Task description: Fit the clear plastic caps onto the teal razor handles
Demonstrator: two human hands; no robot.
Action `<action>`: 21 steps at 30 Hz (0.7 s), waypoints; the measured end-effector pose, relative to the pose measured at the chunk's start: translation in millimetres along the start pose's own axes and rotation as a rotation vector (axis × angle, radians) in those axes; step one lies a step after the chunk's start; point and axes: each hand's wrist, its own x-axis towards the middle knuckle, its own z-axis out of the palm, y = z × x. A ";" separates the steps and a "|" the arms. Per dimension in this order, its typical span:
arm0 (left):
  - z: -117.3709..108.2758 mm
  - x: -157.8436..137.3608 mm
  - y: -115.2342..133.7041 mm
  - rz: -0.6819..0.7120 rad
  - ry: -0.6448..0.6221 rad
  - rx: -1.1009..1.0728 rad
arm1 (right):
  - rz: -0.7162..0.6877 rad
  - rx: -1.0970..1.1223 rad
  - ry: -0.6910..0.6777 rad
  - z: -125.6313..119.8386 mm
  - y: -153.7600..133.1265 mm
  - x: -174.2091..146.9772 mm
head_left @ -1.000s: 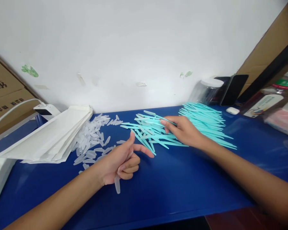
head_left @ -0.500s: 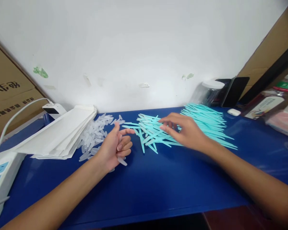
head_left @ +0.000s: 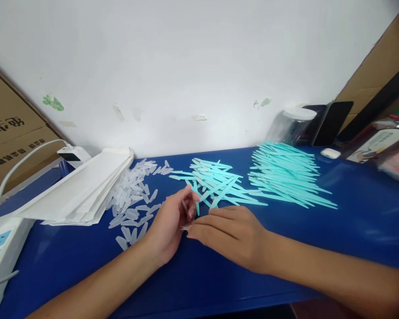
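Note:
My left hand [head_left: 173,223] is curled closed around small translucent plastic caps; the edge of one cap [head_left: 185,204] shows between its fingers. Against it, my right hand [head_left: 231,235] pinches a small translucent piece [head_left: 185,227], mostly hidden by the fingertips. Just beyond both hands lies a loose pile of slim turquoise sticks [head_left: 219,181], shaped like eyebrow razors. A neater stack of the same turquoise sticks [head_left: 286,175] is to the right. Left of my left hand, many loose translucent caps [head_left: 129,190] are scattered on the blue table [head_left: 213,279].
White paper sleeves [head_left: 83,190] lie left of the caps, near a power strip [head_left: 3,248] and a small white device [head_left: 75,155] with a cable. A clear jar [head_left: 292,126], a dark phone [head_left: 332,123], a white case [head_left: 330,153] and a bottle [head_left: 375,141] stand at the right.
My right hand has come down and left from the turquoise pile to meet my left hand. My left hand has turned, and its pointing forefinger has curled in.

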 end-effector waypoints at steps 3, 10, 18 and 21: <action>4.7 -6.3 -1.7 -0.057 -0.123 0.137 | 0.005 -0.011 0.060 -0.2 1.8 1.6; -8.2 -0.8 11.6 0.067 -0.175 0.407 | 0.045 -0.102 0.003 -23.6 40.5 -3.1; -78.0 26.9 85.0 0.449 0.780 1.867 | 0.916 -0.509 -0.524 -127.1 175.6 -61.8; -89.4 42.3 81.3 0.227 0.783 1.993 | 1.010 -0.467 -0.612 -141.7 200.5 -86.8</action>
